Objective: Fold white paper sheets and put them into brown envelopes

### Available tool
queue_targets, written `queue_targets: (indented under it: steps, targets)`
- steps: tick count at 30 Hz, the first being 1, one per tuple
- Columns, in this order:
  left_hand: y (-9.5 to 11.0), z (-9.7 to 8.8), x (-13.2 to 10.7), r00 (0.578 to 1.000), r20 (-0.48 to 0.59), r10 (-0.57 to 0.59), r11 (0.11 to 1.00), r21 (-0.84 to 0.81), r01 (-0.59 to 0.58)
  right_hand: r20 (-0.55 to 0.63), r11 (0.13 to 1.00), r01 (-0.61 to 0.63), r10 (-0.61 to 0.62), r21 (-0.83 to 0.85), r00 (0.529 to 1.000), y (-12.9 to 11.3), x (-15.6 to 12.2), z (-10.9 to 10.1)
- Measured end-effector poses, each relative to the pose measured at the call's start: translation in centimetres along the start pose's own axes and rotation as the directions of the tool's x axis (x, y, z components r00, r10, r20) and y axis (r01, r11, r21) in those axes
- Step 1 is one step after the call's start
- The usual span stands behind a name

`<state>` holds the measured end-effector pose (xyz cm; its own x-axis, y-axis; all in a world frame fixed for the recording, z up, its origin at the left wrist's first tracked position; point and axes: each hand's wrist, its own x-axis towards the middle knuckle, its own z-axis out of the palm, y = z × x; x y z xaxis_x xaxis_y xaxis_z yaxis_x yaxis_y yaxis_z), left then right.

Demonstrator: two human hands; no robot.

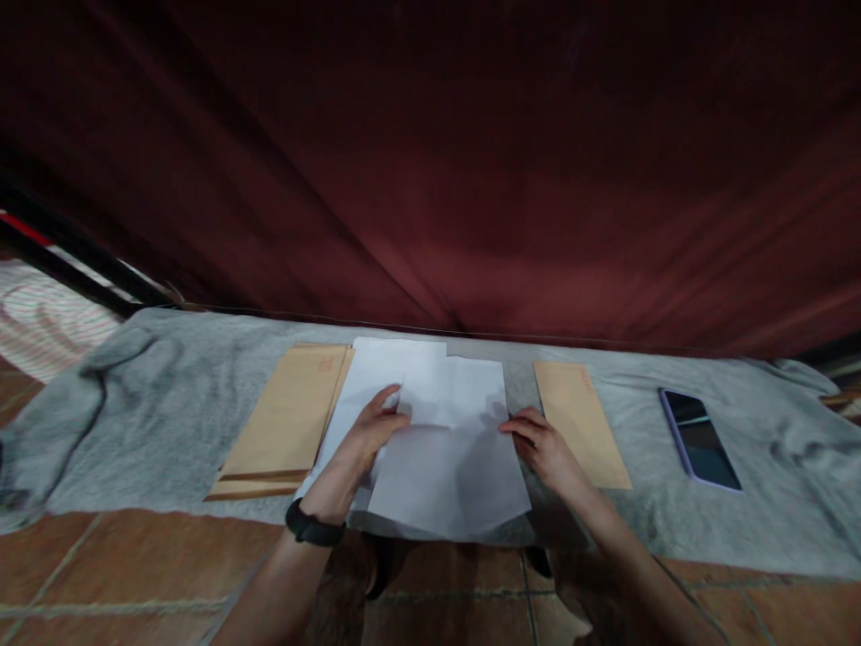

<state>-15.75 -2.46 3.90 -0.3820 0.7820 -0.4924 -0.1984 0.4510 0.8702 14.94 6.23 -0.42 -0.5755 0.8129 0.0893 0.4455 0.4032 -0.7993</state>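
Note:
A white sheet of paper [447, 475] with a crease across its middle lies in front of me, its near edge slightly raised. My left hand [378, 426], with a dark band on the wrist, grips the sheet's left edge, thumb on top and index finger stretched out. On the opposite edge, my right hand [538, 441] pinches the paper between thumb and fingers. Beneath and to the left is more white paper [383, 359], partly covered by the held sheet. A stack of brown envelopes [286, 413] with red print rests left of it. One brown envelope [584, 426] lies beside my right hand.
A phone [703, 440] in a purple case lies at the right. Grey cloth [168, 404] covers the long surface under everything. A dark red curtain [471, 179] hangs behind it, and brown floor tiles [134, 561] show in front. Striped fabric [47, 309] is at the far left.

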Motion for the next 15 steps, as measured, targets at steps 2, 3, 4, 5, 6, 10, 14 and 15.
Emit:
queue_targets:
  steps: [2,3,4,5,6,10,14,15]
  targets:
    - [-0.1,-0.1,0.1,0.999,-0.036,0.029,1.0,0.011,-0.028,-0.035,1.0,-0.001,0.001,-0.004,0.999,0.0,0.1,0.1]
    - [-0.2,-0.2,0.2,0.998,-0.048,0.046,0.999,0.019,-0.045,-0.056,1.0,-0.011,0.01,-0.009,0.998,0.0,0.2,0.2]
    - [-0.2,-0.3,0.3,0.997,-0.05,0.064,0.998,0.023,-0.062,-0.078,0.999,-0.03,0.028,-0.02,0.997,0.0,0.3,0.3]
    - [-0.2,-0.5,0.4,0.996,-0.033,0.081,0.997,0.021,-0.081,-0.094,0.998,-0.054,0.05,-0.036,0.994,-0.1,0.4,0.3]
    - [-0.2,-0.7,0.5,0.996,0.004,0.095,0.995,0.012,-0.095,-0.104,0.996,-0.078,0.072,-0.053,0.992,-0.1,0.4,0.4]
    - [-0.1,-1.3,0.5,0.975,0.152,0.162,0.987,0.0,-0.163,-0.126,0.986,-0.131,0.118,-0.104,0.985,-0.2,0.6,0.3]
    - [-0.2,-1.4,0.3,0.968,0.211,0.14,0.987,0.047,-0.153,-0.15,0.986,-0.136,0.12,-0.096,0.981,0.3,0.2,-0.3]
    - [-0.3,-1.4,0.3,0.958,0.253,0.131,0.988,0.047,-0.147,-0.151,0.989,-0.126,0.113,-0.079,0.982,0.5,0.0,-0.6]
